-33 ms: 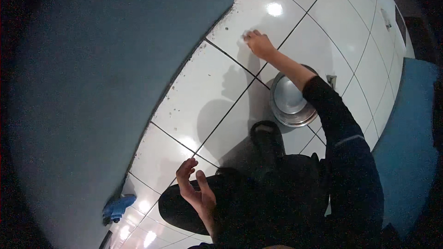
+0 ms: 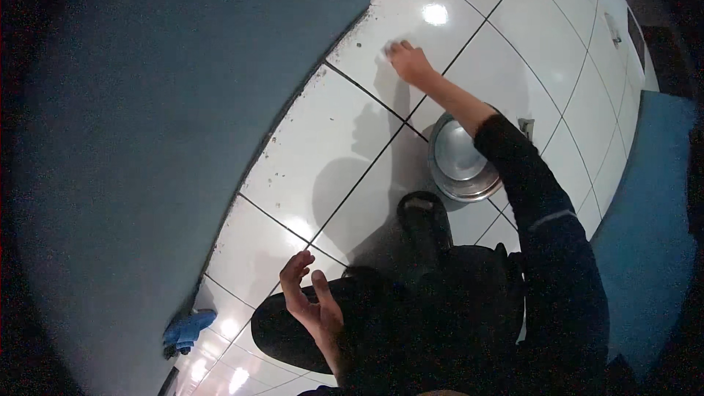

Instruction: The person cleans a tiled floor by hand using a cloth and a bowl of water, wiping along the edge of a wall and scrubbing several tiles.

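Right hand (image 2: 412, 64) — low at the white tiled floor (image 2: 293, 125), fingers bent; whether they pinch the small pale item (image 2: 389, 49) at their tips cannot be told. Left hand (image 2: 314, 304) — raised, fingers loosely curled, thumb apart. Metal bowl (image 2: 458, 152), on the floor, partly beneath the right forearm. Blue item, crumpled (image 2: 191, 328), lower left.
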`<act>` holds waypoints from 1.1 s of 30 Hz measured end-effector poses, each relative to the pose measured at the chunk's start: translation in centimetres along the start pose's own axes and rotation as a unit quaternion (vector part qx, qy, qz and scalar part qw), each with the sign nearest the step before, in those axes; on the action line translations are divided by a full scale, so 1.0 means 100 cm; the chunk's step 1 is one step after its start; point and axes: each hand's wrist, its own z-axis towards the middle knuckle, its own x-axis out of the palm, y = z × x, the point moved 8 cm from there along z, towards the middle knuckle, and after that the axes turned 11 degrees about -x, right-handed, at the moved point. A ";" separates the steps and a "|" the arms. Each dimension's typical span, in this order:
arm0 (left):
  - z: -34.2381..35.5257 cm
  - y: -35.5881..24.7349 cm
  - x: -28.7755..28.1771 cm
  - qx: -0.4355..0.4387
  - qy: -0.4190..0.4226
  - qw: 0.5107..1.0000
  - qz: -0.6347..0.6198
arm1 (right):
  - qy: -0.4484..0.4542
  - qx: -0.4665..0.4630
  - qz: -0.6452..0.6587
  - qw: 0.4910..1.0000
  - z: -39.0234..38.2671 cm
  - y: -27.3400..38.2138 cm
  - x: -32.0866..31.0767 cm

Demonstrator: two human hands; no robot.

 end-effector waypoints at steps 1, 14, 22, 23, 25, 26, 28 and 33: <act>0.000 -0.002 0.003 -0.002 0.006 1.000 0.010 | 0.062 0.057 -0.036 0.996 0.018 -0.027 0.005; 0.000 0.000 0.007 -0.049 -0.012 0.999 -0.019 | 0.104 0.100 -0.032 0.989 0.025 -0.041 -0.004; -0.003 -0.001 0.003 -0.036 -0.012 0.999 0.003 | 0.055 0.100 0.021 0.993 -0.010 0.014 -0.010; -0.004 -0.003 0.001 -0.029 -0.012 0.999 0.019 | 0.047 0.073 0.087 0.992 -0.022 0.030 -0.011; -0.006 -0.007 0.002 -0.033 -0.009 0.999 0.021 | 0.041 0.049 0.155 0.986 -0.029 0.035 -0.015; -0.006 -0.009 0.003 -0.015 -0.008 1.000 0.025 | 0.040 0.050 0.135 0.989 -0.029 0.028 -0.012; -0.006 -0.012 0.007 0.005 -0.001 1.000 0.030 | 0.020 0.052 0.023 0.998 -0.022 -0.006 0.001; 0.003 0.002 0.011 -0.013 -0.001 0.999 0.043 | 0.029 0.212 0.006 0.977 0.029 -0.135 0.007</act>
